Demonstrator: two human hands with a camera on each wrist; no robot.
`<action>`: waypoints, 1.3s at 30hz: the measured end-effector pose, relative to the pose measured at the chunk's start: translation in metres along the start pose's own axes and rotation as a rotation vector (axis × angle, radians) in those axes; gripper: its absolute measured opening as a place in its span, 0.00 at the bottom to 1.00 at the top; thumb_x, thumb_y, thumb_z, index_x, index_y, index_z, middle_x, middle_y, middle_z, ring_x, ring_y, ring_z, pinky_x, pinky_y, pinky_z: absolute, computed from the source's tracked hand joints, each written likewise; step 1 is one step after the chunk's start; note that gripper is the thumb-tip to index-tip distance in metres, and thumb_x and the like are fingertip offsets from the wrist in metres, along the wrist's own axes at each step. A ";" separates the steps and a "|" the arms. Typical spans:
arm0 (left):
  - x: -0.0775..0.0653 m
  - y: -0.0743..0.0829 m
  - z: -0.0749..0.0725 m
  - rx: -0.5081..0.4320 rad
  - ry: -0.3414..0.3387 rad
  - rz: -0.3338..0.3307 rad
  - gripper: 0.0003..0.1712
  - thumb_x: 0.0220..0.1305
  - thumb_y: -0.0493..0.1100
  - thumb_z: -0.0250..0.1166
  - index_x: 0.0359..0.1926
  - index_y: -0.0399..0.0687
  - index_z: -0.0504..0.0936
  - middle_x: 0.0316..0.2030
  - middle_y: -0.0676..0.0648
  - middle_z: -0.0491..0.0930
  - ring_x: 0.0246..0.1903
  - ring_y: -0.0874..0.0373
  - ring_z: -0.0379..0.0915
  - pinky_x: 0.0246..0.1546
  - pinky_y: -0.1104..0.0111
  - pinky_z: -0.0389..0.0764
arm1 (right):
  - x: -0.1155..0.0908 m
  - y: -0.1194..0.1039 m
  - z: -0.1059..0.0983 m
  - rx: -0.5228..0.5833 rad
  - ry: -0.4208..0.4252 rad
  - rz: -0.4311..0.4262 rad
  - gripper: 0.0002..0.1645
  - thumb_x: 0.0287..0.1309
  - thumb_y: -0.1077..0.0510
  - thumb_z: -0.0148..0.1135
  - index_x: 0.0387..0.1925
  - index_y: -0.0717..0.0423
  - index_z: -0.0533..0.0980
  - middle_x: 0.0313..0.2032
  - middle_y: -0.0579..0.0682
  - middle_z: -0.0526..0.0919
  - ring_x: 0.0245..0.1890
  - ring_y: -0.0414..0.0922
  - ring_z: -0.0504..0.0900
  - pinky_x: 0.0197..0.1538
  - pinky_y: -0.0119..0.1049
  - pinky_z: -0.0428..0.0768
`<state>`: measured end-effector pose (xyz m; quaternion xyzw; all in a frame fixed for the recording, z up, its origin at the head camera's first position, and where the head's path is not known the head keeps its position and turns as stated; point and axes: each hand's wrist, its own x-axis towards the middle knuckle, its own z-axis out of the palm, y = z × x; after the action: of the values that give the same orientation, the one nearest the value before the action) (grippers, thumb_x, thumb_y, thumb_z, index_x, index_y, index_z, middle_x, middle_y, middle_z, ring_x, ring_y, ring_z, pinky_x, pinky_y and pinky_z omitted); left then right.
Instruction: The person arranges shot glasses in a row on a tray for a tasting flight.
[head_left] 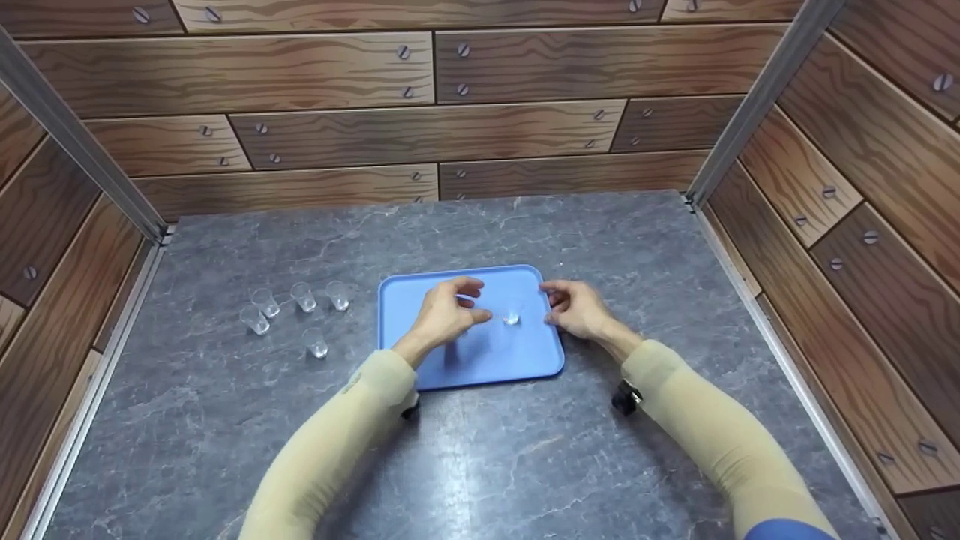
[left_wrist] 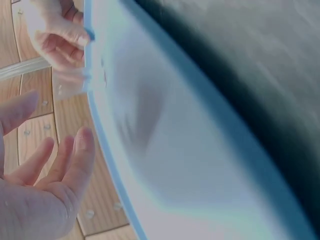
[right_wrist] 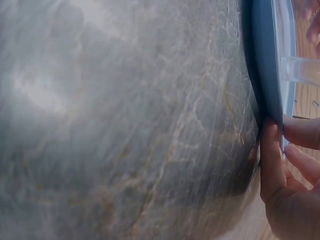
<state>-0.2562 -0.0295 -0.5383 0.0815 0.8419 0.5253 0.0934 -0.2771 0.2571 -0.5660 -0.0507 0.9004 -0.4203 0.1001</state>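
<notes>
A blue tray (head_left: pixel 465 367) lies on the grey table, with one small clear shot glass (head_left: pixel 511 316) standing on its right half. Over the tray, just left of that glass, hovers my left hand (head_left: pixel 448 311), thumb and fingers spread apart and holding nothing. My right hand (head_left: pixel 583 309) pinches the tray's right rim; in the right wrist view its fingers (right_wrist: pixel 272 165) lie on both sides of the rim. The left wrist view shows a gap between the left hand (left_wrist: pixel 45 195) and the glass (left_wrist: pixel 69 82).
Left of the tray stand several more clear shot glasses (head_left: pixel 304 298), one (head_left: pixel 316 344) nearer to me than the others. Wood-patterned walls (head_left: pixel 330 135) with metal corner posts (head_left: pixel 765 105) enclose the table (head_left: pixel 225 450) at the back and sides.
</notes>
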 end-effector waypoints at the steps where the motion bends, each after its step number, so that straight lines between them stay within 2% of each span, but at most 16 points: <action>1: -0.003 0.000 -0.005 0.002 0.002 0.000 0.32 0.65 0.41 0.81 0.69 0.40 0.85 0.64 0.37 0.89 0.63 0.41 0.88 0.64 0.52 0.91 | 0.000 0.000 0.000 0.001 -0.001 -0.004 0.38 0.58 0.74 0.73 0.73 0.66 0.79 0.50 0.64 0.89 0.43 0.46 0.88 0.40 0.22 0.83; 10: -0.024 0.001 -0.058 0.052 0.006 0.055 0.28 0.68 0.43 0.78 0.66 0.41 0.87 0.63 0.35 0.89 0.63 0.37 0.88 0.67 0.47 0.88 | 0.000 0.004 -0.002 0.004 0.014 -0.029 0.38 0.58 0.73 0.73 0.71 0.67 0.80 0.48 0.63 0.89 0.41 0.44 0.87 0.39 0.22 0.83; 17: -0.041 -0.006 -0.109 0.101 -0.011 0.047 0.25 0.69 0.43 0.77 0.65 0.41 0.88 0.61 0.36 0.91 0.62 0.39 0.88 0.69 0.47 0.87 | -0.002 0.004 -0.002 0.007 0.001 -0.029 0.38 0.58 0.73 0.74 0.72 0.68 0.79 0.48 0.62 0.89 0.41 0.43 0.87 0.41 0.23 0.83; 20: -0.049 -0.012 -0.130 0.117 0.002 0.063 0.23 0.70 0.43 0.77 0.63 0.41 0.90 0.57 0.37 0.92 0.59 0.43 0.89 0.66 0.54 0.88 | -0.002 0.003 -0.001 -0.001 0.001 -0.026 0.38 0.59 0.72 0.74 0.72 0.67 0.79 0.49 0.64 0.89 0.43 0.46 0.88 0.41 0.23 0.83; 25: -0.063 -0.023 -0.159 0.107 0.034 0.067 0.20 0.73 0.42 0.76 0.61 0.40 0.91 0.56 0.36 0.93 0.52 0.53 0.89 0.55 0.72 0.86 | -0.001 0.002 0.000 -0.007 0.003 -0.009 0.38 0.59 0.72 0.75 0.72 0.65 0.80 0.51 0.65 0.90 0.44 0.48 0.89 0.42 0.23 0.83; 28: -0.072 -0.029 -0.174 0.108 0.063 0.049 0.19 0.73 0.42 0.75 0.60 0.40 0.91 0.56 0.36 0.93 0.49 0.59 0.87 0.51 0.78 0.83 | 0.000 0.001 0.000 -0.005 0.000 -0.020 0.37 0.59 0.72 0.74 0.72 0.66 0.80 0.51 0.66 0.90 0.44 0.48 0.88 0.42 0.23 0.82; 32: -0.084 -0.041 -0.191 0.109 0.094 0.049 0.21 0.72 0.43 0.77 0.61 0.40 0.91 0.57 0.36 0.93 0.50 0.63 0.86 0.52 0.80 0.82 | 0.001 0.002 0.000 -0.004 -0.003 -0.037 0.37 0.58 0.72 0.74 0.71 0.67 0.80 0.50 0.66 0.90 0.42 0.47 0.88 0.40 0.23 0.82; 39: -0.095 -0.073 -0.208 -0.004 0.140 0.058 0.24 0.66 0.35 0.81 0.61 0.32 0.89 0.58 0.33 0.92 0.47 0.74 0.86 0.55 0.79 0.86 | -0.001 0.003 -0.002 0.022 -0.002 -0.045 0.37 0.58 0.73 0.75 0.71 0.68 0.80 0.49 0.67 0.89 0.41 0.47 0.88 0.39 0.20 0.81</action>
<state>-0.2170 -0.2644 -0.5081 0.0687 0.8427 0.5336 0.0193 -0.2768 0.2606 -0.5677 -0.0703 0.8943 -0.4322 0.0920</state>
